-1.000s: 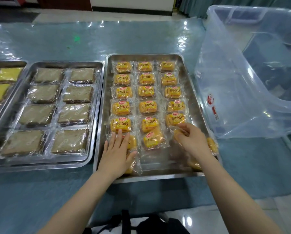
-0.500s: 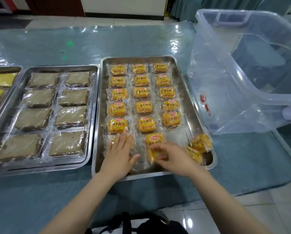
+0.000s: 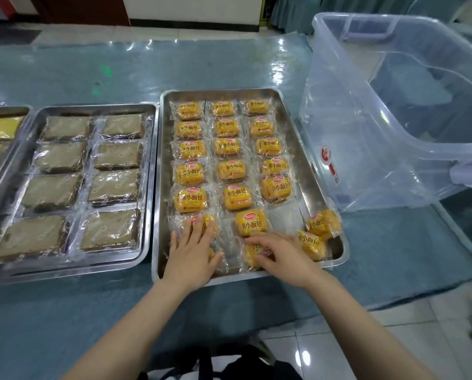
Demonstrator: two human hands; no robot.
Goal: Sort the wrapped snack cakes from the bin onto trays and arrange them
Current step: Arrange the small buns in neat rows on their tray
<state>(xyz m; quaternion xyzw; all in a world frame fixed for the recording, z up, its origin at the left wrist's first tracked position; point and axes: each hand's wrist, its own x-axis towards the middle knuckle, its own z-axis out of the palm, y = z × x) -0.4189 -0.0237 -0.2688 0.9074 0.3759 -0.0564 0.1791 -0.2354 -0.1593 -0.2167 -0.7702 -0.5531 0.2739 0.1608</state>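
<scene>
Since a second ago our right hand (image 3: 280, 253) has moved from the tray's (image 3: 309, 176) 4 o'clock corner toward 6 o'clock, where its curled fingers now hold a yellow cake (image 3: 252, 255). Our left hand (image 3: 192, 249) has stayed flat, fingers straight, pressing a cake at 7 o'clock. Fifteen cakes lie in neat rows of three; the sixth row is half made. Two loose cakes (image 3: 318, 231) lean on the rim at 4 o'clock and wait for arranging. At 3 o'clock the bin (image 3: 366, 149) looks empty, so we judge the sorting nearly done. At 9 o'clock the brown-cake tray (image 3: 98, 263) is already full.
</scene>
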